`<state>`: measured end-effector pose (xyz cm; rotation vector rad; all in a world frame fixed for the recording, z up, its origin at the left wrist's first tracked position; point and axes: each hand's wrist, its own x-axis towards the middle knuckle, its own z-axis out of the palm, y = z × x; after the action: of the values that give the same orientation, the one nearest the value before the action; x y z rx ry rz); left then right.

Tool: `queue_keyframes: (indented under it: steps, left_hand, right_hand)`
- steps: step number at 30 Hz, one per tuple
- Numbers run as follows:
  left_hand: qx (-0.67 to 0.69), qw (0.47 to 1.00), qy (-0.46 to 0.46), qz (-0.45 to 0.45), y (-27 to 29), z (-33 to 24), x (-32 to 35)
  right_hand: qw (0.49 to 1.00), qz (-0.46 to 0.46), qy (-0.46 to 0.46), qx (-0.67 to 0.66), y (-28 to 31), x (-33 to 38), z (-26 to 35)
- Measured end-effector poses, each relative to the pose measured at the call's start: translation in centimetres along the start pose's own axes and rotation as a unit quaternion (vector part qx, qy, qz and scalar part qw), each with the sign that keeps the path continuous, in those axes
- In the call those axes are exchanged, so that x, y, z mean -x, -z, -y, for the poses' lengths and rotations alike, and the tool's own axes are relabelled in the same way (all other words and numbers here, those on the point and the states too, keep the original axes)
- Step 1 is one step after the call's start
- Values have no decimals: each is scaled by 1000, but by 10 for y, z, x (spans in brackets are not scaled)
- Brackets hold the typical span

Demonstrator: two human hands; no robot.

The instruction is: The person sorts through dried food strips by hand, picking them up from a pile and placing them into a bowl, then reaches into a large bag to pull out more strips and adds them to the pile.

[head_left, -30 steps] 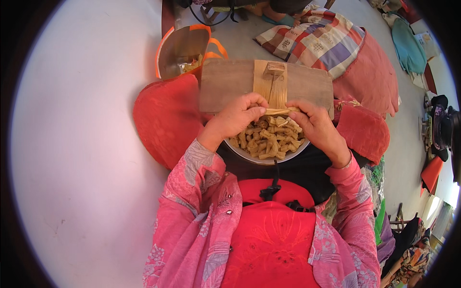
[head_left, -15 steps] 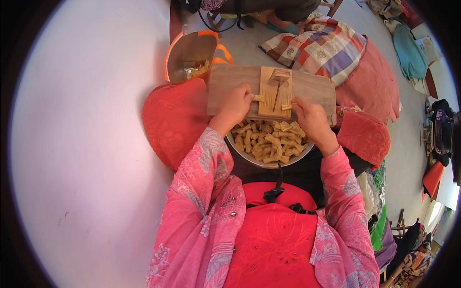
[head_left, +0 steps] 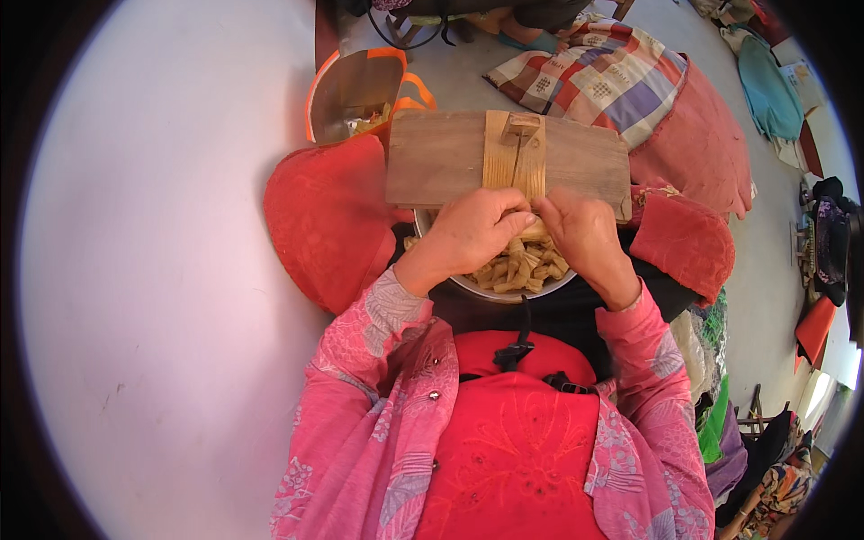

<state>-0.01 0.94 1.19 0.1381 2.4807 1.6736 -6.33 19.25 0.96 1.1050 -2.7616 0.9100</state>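
Observation:
My left hand (head_left: 477,229) and my right hand (head_left: 580,234) meet at the near edge of a wooden board (head_left: 436,148), fingers pinched close together. Each seems to be closed on a short tan piece, though the fingers hide most of what they hold. Below them sits a metal basin (head_left: 490,292) in my lap, heaped with short, wrinkled tan pieces (head_left: 517,265). Across the middle of the board runs a lighter wood strip (head_left: 499,162), with a dark thin line down it and a small wooden block (head_left: 522,124) at its far end.
An orange-rimmed bin (head_left: 337,94) with scraps inside stands beyond the board at the left. Red padded cloth (head_left: 328,225) lies left of the basin, more (head_left: 684,238) right. A checked cloth (head_left: 598,76) covers something at the far right. Another person's leg (head_left: 540,18) shows at the top.
Both hands have come together and toward me, from either side of the light strip to the board's near edge over the basin. The tan pieces they held are now mostly hidden.

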Motion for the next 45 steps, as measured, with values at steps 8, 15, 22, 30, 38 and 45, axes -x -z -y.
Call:
queue_keyframes:
  steps: [8, 15, 22, 30, 38, 45]
  left_hand:
    - [275, 961, 22, 24, -3, -5, 11]
    - [370, 925, -60, -63, -40, -25, 18]
    - [488, 872, -24, 42, -32, -40, 7]
    - [118, 992, -17, -44, -41, 6, 16]
    - [-225, 932, -210, -194, -50, 7, 17]
    - [-38, 972, -177, -148, -49, -5, 16]
  right_hand:
    - [691, 258, -180, -651, 30, 38, 41]
    - [919, -137, -80, -362, 3, 17, 39]
    - [980, -193, 49, -11, 32, 5, 33]
    - [995, -94, 35, 20, 12, 20, 8]
    - [759, 144, -255, -582, -17, 44, -19]
    - [619, 108, -288, -723, -23, 48, -8]
